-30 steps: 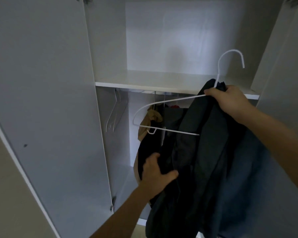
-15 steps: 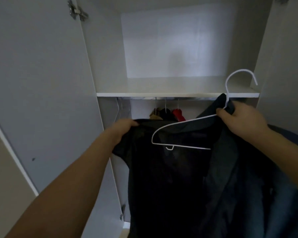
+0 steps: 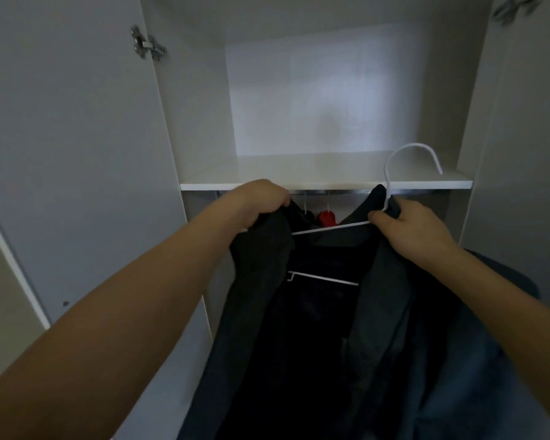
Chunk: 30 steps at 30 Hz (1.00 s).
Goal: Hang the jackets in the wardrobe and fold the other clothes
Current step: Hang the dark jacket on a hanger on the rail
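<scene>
Hanging jacket (image 3: 299,328) between left hand (image 3: 261,201), right hand (image 3: 410,227)

1. One dark jacket (image 3: 378,312), held up in front of the wardrobe.
2. One white hanger (image 3: 391,198) inside the jacket.
3. Two hands: the left hand (image 3: 261,201) and the right hand (image 3: 416,230).
4. One white wardrobe (image 3: 204,122) with one shelf (image 3: 299,185).
5. One red garment (image 3: 327,217) under the shelf.
6. Two door hinges: one on the left (image 3: 146,44), one blurred on the right (image 3: 515,6).
</scene>
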{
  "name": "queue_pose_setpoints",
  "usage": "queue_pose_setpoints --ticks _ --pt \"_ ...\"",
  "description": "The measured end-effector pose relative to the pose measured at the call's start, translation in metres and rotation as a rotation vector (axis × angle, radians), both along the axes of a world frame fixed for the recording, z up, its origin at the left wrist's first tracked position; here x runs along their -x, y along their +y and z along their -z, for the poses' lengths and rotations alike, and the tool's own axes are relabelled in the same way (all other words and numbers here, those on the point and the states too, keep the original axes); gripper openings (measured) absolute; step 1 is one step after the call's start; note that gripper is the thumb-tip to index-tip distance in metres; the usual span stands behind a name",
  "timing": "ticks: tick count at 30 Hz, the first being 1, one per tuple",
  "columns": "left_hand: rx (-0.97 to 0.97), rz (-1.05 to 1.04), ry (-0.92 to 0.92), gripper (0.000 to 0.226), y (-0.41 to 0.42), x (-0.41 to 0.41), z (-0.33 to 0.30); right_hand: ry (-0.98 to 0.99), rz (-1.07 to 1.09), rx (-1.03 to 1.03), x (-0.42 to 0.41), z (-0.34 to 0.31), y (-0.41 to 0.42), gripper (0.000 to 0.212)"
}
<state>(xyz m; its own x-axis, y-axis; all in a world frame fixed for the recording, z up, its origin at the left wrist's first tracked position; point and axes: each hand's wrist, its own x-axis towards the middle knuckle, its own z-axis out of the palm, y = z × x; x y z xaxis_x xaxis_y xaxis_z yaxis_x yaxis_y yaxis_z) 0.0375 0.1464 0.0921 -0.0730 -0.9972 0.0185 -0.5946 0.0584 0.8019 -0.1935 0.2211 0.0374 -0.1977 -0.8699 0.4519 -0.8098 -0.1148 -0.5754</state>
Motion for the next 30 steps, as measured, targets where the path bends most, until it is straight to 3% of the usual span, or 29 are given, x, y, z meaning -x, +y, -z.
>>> queue_pose_setpoints --ticks 3,5,7,9,11,14,17,19,21,22,23,25,28,30 --pt "-0.181 0.024 0.321 0.004 0.013 0.02 -0.002 -0.138 -0.141 -0.045 -0.014 0.003 0.004 0.033" --pt "-0.224 0.035 0.483 0.007 0.014 0.031 -0.004 -0.174 -0.205 -0.016 -0.02 0.007 0.009 0.043" --pt "-0.226 0.032 0.597 0.008 0.014 0.037 -0.008 -0.147 -0.226 -0.005 -0.022 0.01 0.014 0.067" --pt "-0.225 0.022 0.697 0.011 0.016 0.042 -0.015 -0.08 -0.197 -0.018 -0.022 0.01 0.014 0.105" --pt "-0.205 0.0 0.737 0.015 0.019 0.047 -0.021 -0.016 -0.157 -0.024 -0.024 0.009 0.012 0.12" --pt "-0.199 -0.018 0.757 0.017 0.025 0.052 -0.032 0.04 -0.066 0.038 -0.031 0.012 0.005 0.108" --pt "-0.118 0.026 0.79 0.008 0.028 0.057 -0.035 0.001 0.057 0.117 -0.031 0.005 -0.008 0.057" --pt "0.222 0.036 0.739 0.007 0.029 0.053 -0.015 -0.156 0.038 0.099 -0.025 -0.004 -0.017 0.049" --pt "0.783 0.055 0.524 0.017 0.042 0.043 0.041 -0.302 -0.007 0.077 -0.019 -0.01 -0.021 0.048" --pt "0.965 0.092 0.379 0.025 0.054 0.041 0.08 -0.347 -0.023 0.082 -0.018 -0.011 -0.022 0.048" --pt "1.023 0.134 0.212 0.039 0.066 0.042 0.122 -0.392 -0.036 0.09 -0.017 -0.012 -0.024 0.049" --pt "0.839 0.184 -0.034 0.076 0.083 0.049 0.198 -0.502 -0.066 0.097 -0.018 -0.014 -0.025 0.049" --pt "0.4 0.105 0.063 0.102 0.087 0.063 0.253 -0.627 -0.083 0.119 -0.021 -0.019 -0.023 0.045" --pt "0.348 0.098 0.057 0.102 0.083 0.071 0.262 -0.668 -0.057 0.139 -0.02 -0.02 -0.021 0.042"
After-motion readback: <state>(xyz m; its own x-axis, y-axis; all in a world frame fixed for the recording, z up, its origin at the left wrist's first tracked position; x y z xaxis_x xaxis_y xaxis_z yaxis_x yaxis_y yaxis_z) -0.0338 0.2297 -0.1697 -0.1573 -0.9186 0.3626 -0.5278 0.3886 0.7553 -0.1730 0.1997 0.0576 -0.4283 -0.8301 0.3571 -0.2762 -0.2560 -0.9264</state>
